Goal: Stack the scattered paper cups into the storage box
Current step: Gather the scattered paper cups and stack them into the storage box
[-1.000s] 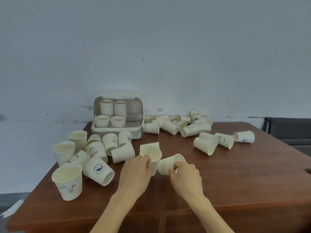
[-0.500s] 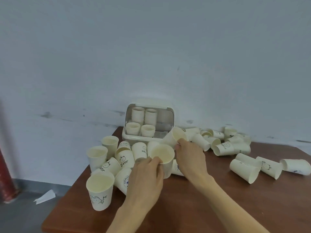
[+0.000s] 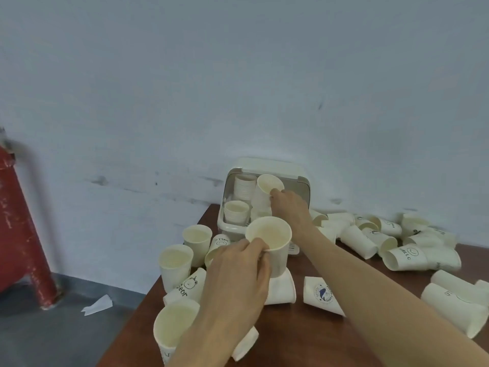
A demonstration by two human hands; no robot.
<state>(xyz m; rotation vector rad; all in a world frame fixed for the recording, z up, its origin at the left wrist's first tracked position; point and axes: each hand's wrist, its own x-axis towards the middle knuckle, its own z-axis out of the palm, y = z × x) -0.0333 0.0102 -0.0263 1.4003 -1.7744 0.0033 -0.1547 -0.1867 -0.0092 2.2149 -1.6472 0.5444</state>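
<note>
The white storage box (image 3: 301, 178) stands open at the table's back edge, with stacks of paper cups (image 3: 244, 188) inside. My right hand (image 3: 289, 205) reaches into the box mouth and grips a paper cup (image 3: 268, 185) tilted over the right-hand stack. My left hand (image 3: 238, 276) holds another upright paper cup (image 3: 270, 237) by its rim, just in front of the box. Scattered cups (image 3: 407, 256) lie on their sides to the right, and several upright cups (image 3: 176, 262) stand to the left.
The brown wooden table (image 3: 304, 337) has its left edge close to the left cup cluster. A red pillar (image 3: 18, 226) and a paper scrap (image 3: 96, 304) are on the floor at left. A pale wall stands right behind the box.
My right hand has carried its cup up and into the box mouth. My left hand has lifted its cup closer to the box. The view has swung left and nearer.
</note>
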